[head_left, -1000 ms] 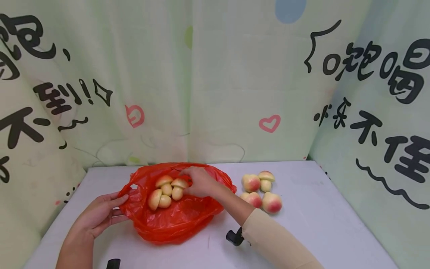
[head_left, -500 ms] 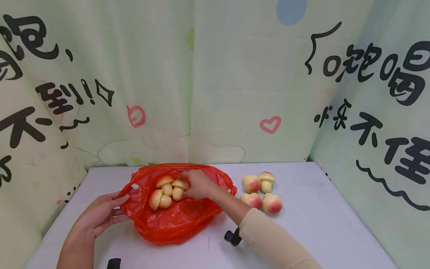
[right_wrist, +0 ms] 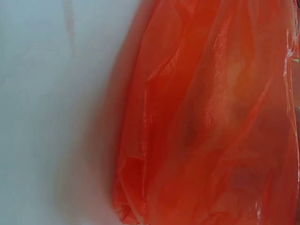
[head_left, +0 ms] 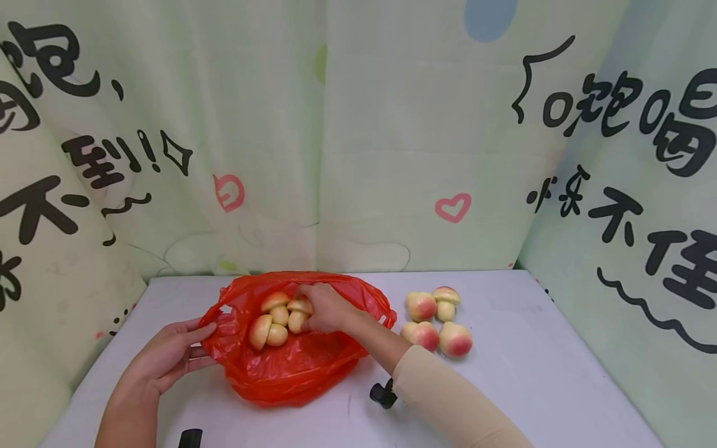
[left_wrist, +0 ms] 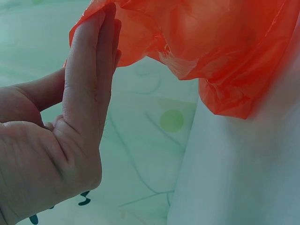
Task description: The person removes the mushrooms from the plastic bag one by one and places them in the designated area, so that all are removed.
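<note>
A red plastic bag (head_left: 280, 382) lies spread with its mouth facing me. At its left rim my left hand (head_left: 159, 361) pinches the film between thumb and fingers; in the left wrist view the long fingers stand straight against the bag (left_wrist: 197, 42). Inside are three toy mushrooms with tan caps: one at the back (head_left: 275, 306), one at the front left (head_left: 261, 331), and a right-hand mushroom (head_left: 297, 320). My right hand (head_left: 327, 309) reaches into the bag and grips that right-hand mushroom at its side. The bag film (right_wrist: 197, 140) hides the hand's fingers in the right wrist view.
To the right of the bag, on the white table (head_left: 532, 373), sit three pink-and-yellow toy peaches (head_left: 456, 340) and one more mushroom (head_left: 446, 305). My right forearm passes in front of the peaches. A printed curtain (head_left: 381, 155) encloses the table's back and sides.
My right forearm and sleeve have shifted slightly left. The hands, the bag and the mushrooms otherwise keep their places.
</note>
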### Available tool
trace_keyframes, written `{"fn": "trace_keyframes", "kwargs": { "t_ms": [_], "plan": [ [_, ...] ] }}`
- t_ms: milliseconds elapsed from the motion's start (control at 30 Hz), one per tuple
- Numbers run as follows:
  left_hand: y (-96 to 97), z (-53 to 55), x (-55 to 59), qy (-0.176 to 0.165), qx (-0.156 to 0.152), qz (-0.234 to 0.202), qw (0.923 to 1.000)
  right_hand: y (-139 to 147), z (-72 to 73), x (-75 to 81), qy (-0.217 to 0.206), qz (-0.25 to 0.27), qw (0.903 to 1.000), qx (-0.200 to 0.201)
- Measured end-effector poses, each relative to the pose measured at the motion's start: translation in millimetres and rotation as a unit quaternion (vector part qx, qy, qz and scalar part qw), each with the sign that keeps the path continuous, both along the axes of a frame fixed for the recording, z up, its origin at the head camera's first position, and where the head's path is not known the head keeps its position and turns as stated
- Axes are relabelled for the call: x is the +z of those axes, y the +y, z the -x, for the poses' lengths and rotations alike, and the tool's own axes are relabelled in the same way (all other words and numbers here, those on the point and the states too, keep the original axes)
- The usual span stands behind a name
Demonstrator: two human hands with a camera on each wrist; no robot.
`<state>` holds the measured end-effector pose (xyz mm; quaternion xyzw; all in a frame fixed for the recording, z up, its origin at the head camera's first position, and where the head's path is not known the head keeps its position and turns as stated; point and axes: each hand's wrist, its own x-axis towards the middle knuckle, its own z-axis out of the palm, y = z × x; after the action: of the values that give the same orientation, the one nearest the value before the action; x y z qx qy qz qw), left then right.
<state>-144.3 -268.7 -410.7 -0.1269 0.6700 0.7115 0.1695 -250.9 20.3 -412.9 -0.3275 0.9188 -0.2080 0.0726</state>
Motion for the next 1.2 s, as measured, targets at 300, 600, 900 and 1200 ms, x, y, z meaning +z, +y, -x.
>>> {"fn": "trace_keyframes", "kwargs": {
  "t_ms": [300,600,900,1200],
  "plan": [
    [0.0,0.4,0.3,0.000,0.005,-0.002,1.0000,-7,0.2,-2.9,-0.004,-0.014,0.9998,-0.012],
    [1.0,-0.4,1.4,0.000,0.006,-0.002,1.0000,-10,0.2,-4.0,-0.011,-0.020,0.9993,-0.030],
    [1.3,-0.7,2.1,0.000,0.009,-0.001,1.0000,-11,0.0,-6.8,-0.025,-0.022,0.9982,-0.050],
    [0.4,-0.6,1.8,0.000,0.011,0.001,0.9999,-11,-1.2,-9.4,-0.021,-0.016,0.9980,-0.057]
  ]
}}
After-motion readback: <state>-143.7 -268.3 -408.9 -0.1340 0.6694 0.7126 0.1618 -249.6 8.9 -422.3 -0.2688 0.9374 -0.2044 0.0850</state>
